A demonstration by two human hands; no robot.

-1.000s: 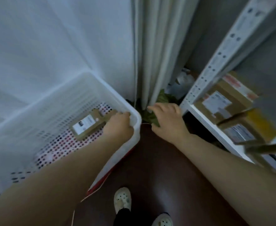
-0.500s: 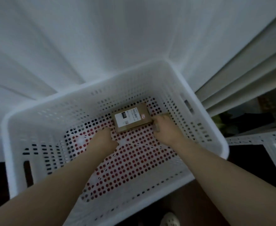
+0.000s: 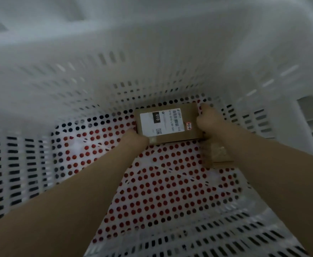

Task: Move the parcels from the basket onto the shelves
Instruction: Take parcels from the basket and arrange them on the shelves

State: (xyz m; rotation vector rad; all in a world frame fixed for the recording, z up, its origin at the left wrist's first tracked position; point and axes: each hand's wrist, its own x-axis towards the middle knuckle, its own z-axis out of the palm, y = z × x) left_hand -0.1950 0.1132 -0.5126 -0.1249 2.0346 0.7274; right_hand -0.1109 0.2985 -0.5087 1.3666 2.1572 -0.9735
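Inside a white perforated basket [image 3: 41,164], a brown cardboard parcel [image 3: 167,124] with a white shipping label lies on the floor just right of frame centre. The left hand [image 3: 135,139] grips its lower-left corner; the right hand [image 3: 210,121] clasps its right edge. A second small brown parcel [image 3: 216,153] sits partly hidden beneath the right forearm.

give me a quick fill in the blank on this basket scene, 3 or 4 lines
1. The labelled parcel lies inside the white ____.
2. The big number printed on its label reads ____.
3. The left hand and right hand sit on ____ sides of the parcel.
4. Through the holes in the basket floor, the colour showing is mostly ____.

Missing words: basket; 010; opposite; red
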